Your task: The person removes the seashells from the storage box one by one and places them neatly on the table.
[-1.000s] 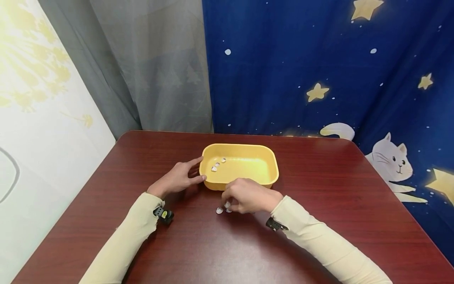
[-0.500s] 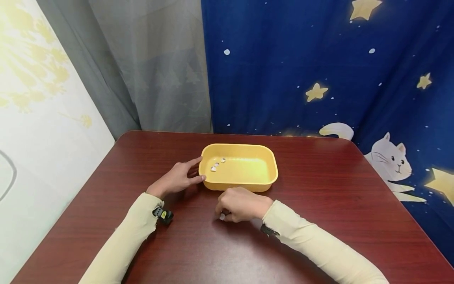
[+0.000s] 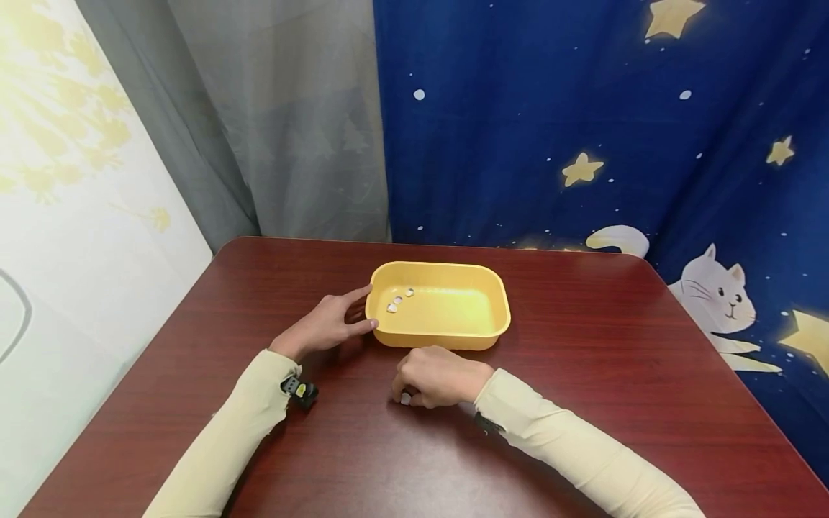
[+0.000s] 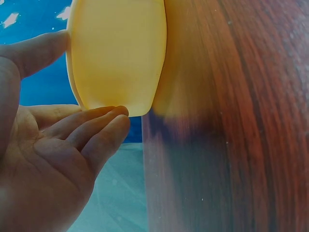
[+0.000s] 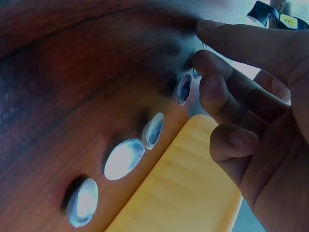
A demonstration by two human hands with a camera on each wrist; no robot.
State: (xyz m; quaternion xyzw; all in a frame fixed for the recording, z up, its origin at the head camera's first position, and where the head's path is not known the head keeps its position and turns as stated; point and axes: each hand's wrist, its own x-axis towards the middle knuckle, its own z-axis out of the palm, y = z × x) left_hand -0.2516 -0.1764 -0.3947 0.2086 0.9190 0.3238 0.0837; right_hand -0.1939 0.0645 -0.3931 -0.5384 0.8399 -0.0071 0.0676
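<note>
My left hand (image 3: 322, 325) rests against the left end of a yellow plastic tub (image 3: 440, 341), thumb and fingers spread and fairly straight at its rim. In front of the tub, low over the table, my right hand (image 3: 442, 375) pinches a small whitish seashell (image 3: 405, 398) between thumb and fingertips. Most of that shell is hidden in the right wrist view. There, a row of loose seashells (image 5: 124, 159) lies on the wood beside the tub, below the curled fingers (image 5: 231, 140). Several pale shells (image 3: 391, 308) sit inside the tub, toward its left end.
The dark red wooden table (image 3: 583, 345) has rounded back corners. Behind it hang a grey curtain (image 3: 304, 129) and a blue starry curtain (image 3: 486, 144). A white patterned panel (image 3: 78, 216) stands along the left side.
My right hand has moved slightly left and toward me, now covering the loose shells in the head view. My left hand stays at the tub, which has not moved.
</note>
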